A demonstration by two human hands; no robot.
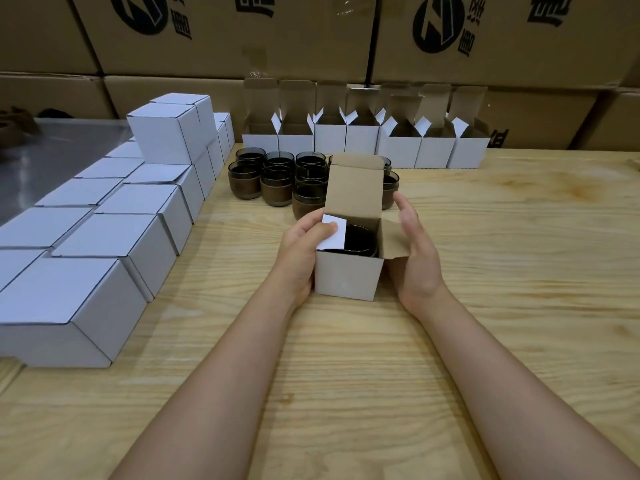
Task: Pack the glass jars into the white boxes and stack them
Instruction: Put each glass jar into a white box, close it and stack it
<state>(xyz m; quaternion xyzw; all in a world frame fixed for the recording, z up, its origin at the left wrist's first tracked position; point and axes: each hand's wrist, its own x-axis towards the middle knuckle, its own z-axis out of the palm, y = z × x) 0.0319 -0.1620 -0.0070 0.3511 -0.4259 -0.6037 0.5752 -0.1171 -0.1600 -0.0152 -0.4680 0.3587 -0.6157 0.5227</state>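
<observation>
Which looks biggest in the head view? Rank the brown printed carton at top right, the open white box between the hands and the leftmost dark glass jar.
1. Brown printed cardboard carton, cut off by the frame.
2. Open white cardboard box, nearer the camera.
3. Dark glass jar with brown base.

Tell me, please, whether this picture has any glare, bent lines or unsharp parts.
Head view: even, soft light with only faint shadows beside the open box; a pale glare on the metal sheet at far left; the wide lens bows the edges of the brown cartons and stretches the closed white boxes; the glass jars look slightly soft.
</observation>
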